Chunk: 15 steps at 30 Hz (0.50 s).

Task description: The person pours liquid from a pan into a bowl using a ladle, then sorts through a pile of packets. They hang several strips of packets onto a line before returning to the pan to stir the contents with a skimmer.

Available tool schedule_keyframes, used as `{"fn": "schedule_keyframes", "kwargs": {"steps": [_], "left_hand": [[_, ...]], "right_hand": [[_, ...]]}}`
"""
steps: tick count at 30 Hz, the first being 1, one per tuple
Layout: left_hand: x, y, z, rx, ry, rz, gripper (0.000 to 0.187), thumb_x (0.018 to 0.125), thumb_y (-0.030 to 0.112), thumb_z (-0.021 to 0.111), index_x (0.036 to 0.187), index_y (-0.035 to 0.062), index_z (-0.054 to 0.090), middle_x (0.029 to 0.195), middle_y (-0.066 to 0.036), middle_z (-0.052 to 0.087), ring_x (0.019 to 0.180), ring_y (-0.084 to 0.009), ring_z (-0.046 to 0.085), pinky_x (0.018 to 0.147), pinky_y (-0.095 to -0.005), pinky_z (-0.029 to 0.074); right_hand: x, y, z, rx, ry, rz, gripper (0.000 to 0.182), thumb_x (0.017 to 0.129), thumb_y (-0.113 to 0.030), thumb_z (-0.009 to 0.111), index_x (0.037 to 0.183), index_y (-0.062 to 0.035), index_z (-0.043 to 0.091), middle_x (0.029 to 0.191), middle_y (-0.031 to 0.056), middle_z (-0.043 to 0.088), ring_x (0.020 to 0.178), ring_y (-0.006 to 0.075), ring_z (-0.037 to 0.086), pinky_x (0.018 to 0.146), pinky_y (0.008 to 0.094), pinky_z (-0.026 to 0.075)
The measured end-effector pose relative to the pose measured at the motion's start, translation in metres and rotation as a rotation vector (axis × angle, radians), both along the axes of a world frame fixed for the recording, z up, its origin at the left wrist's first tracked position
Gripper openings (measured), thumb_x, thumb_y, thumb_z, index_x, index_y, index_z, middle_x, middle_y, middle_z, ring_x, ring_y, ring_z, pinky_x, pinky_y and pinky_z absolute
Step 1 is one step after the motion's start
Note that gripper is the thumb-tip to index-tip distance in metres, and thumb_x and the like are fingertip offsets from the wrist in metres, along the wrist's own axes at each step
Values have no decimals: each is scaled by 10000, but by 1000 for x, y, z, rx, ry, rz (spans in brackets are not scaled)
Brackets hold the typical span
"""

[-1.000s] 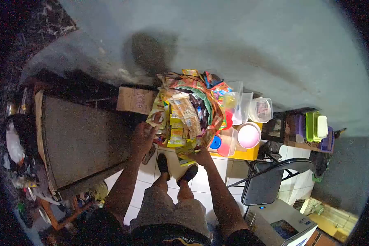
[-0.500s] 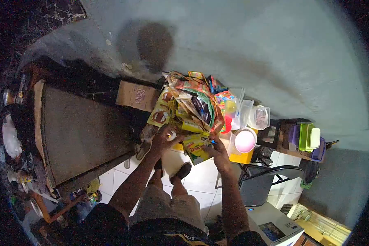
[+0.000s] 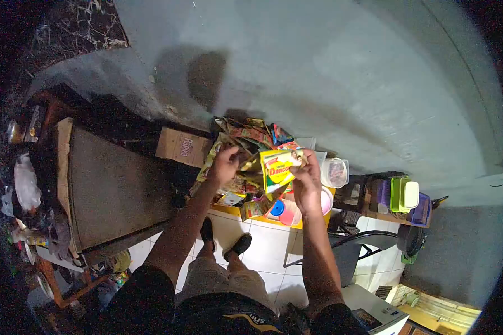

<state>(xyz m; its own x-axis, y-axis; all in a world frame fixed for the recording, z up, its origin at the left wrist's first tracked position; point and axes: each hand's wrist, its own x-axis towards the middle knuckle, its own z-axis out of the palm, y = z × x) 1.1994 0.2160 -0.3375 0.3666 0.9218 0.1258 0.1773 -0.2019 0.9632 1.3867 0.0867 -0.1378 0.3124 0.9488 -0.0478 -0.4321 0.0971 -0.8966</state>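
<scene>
My right hand (image 3: 307, 181) grips a yellow sachet (image 3: 278, 169) with red lettering and a green lower corner, held up over the table. My left hand (image 3: 224, 166) is to its left, over a heap of sachets (image 3: 247, 133); its fingers are curled, and what they hold, if anything, is too small to make out. Below the hands, another yellow packet (image 3: 252, 210) lies at the front edge of the yellow table (image 3: 226, 210). A blue round lid (image 3: 277, 208) and a pink-rimmed bowl (image 3: 326, 200) are near my right wrist.
A brown cardboard box (image 3: 183, 147) stands left of the heap, beside a large dark panel (image 3: 120, 187). Clear tubs (image 3: 335, 172) are to the right, with green and purple containers (image 3: 399, 194) farther off. A black chair (image 3: 349, 258) and a white box (image 3: 374, 304) are at lower right.
My right hand has risen with the yellow sachet, which now faces upright. My left hand has moved up slightly. The view has shifted, and the heap appears lower and more spread out.
</scene>
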Motion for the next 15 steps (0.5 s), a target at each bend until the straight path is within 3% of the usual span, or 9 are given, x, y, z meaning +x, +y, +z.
{"fn": "schedule_keyframes", "kwargs": {"steps": [1, 2, 3, 5, 9, 10, 11, 13, 15], "left_hand": [[-1, 10, 6, -152, 3, -94, 127, 860, 62, 590, 960, -3, 633, 894, -101, 656, 792, -202, 628, 727, -300, 484], [3, 10, 19, -191, -217, 44, 104, 829, 101, 672, 834, 9, 623, 806, -79, 637, 703, -173, 602, 673, -292, 470], [0, 8, 39, -189, -223, 43, 104, 829, 101, 672, 834, 9, 623, 806, -79, 637, 703, -173, 602, 673, -292, 470], [-12, 3, 79, 167, -113, 138, 176, 776, 157, 746, 780, 30, 625, 793, -84, 639, 731, -183, 613, 686, -297, 474], [-24, -19, 58, 170, -117, 220, 225, 752, 216, 765, 726, 34, 636, 855, -95, 650, 809, -222, 631, 743, -343, 482], [-26, -34, 70, -156, 221, 217, 275, 769, 286, 746, 791, 33, 639, 895, -96, 648, 862, -229, 626, 776, -342, 477], [-24, -41, 46, -139, 57, 162, 337, 780, 342, 728, 889, 36, 638, 901, -96, 647, 895, -230, 621, 798, -346, 476], [-17, -59, 54, 186, 152, 89, 370, 766, 340, 738, 947, 36, 633, 885, -101, 644, 881, -251, 626, 809, -364, 481], [-8, -73, 40, 262, 250, 79, 392, 745, 334, 752, 972, 39, 628, 925, -113, 635, 906, -267, 619, 813, -374, 482]], "right_hand": [[1, 3, 9, 83, 66, -62, 379, 774, 0, 532, 1142, -56, 457, 1042, 61, 580, 913, 137, 553, 787, 256, 448], [6, 5, 14, 100, 64, -74, 405, 777, 7, 521, 1166, -68, 438, 1073, 71, 572, 945, 156, 553, 818, 269, 442], [2, 6, 44, 74, 119, -60, 450, 778, 7, 528, 1203, -85, 414, 1092, 77, 561, 987, 155, 538, 888, 293, 412], [10, 13, 58, 230, 86, -137, 456, 777, 0, 542, 1201, -95, 404, 1106, 83, 549, 1017, 172, 526, 909, 318, 405], [23, 18, 132, 413, 38, -247, 496, 765, -31, 585, 1217, -93, 391, 1138, 83, 507, 1059, 196, 500, 941, 339, 387], [27, 15, 149, 436, 10, -269, 507, 761, -37, 591, 1223, -91, 389, 1144, 84, 502, 1061, 196, 500, 944, 343, 389], [32, 11, 163, 457, -18, -292, 518, 757, -44, 596, 1229, -90, 387, 1150, 84, 497, 1062, 197, 500, 948, 348, 391], [45, -2, 181, 504, -98, -320, 523, 757, -54, 585, 1238, -76, 381, 1140, 87, 499, 1078, 210, 504, 953, 360, 403], [48, -21, 197, 478, -117, -345, 519, 751, -46, 580, 1231, -62, 382, 1137, 91, 500, 1086, 220, 507, 957, 364, 406]]}}
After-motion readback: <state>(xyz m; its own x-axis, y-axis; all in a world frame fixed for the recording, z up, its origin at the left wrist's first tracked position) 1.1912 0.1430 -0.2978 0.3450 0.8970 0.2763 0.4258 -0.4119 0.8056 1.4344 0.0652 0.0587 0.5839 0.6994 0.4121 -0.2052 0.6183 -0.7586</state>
